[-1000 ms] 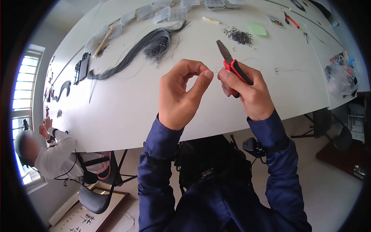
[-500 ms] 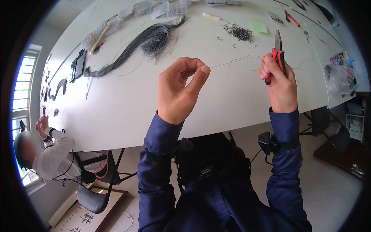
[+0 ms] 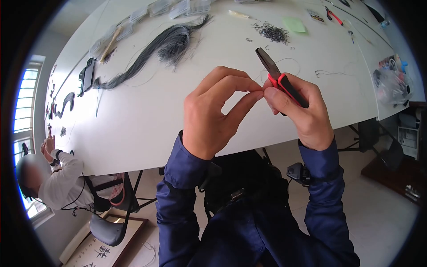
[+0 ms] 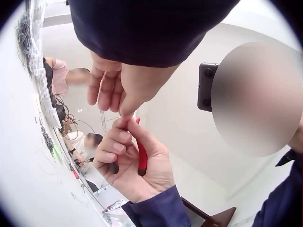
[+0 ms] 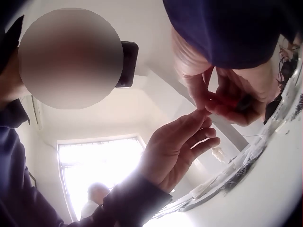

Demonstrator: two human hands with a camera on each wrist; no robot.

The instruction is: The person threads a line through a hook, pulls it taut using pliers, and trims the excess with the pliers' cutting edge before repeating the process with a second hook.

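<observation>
My right hand [image 3: 302,109] holds red-and-black pliers [image 3: 269,65], their jaws pointing up and away over the table. My left hand [image 3: 213,109] pinches with thumb and forefinger, and its tips meet the right thumb and fingertips. The point of contact is mostly covered by the fingers. A thin line [image 3: 297,63] loops out beyond the right hand over the white table [image 3: 147,129]. In the left wrist view the red handles of the pliers [image 4: 141,153] lie across the right palm. Further back lies a pile of small dark hooks [image 3: 272,33].
A long bundle of grey strands [image 3: 147,55] lies at the left, with clear plastic boxes [image 3: 159,7] behind it. Toward the right are a green note [image 3: 294,25], second red-handled pliers [image 3: 334,17] and a plastic bag [image 3: 391,86]. Another person [image 3: 62,178] sits at the far left.
My right hand first drew away to the right, stretching the thin line from the left fingertips. It has since come back, pliers still in it, and the fingertips of both hands meet again.
</observation>
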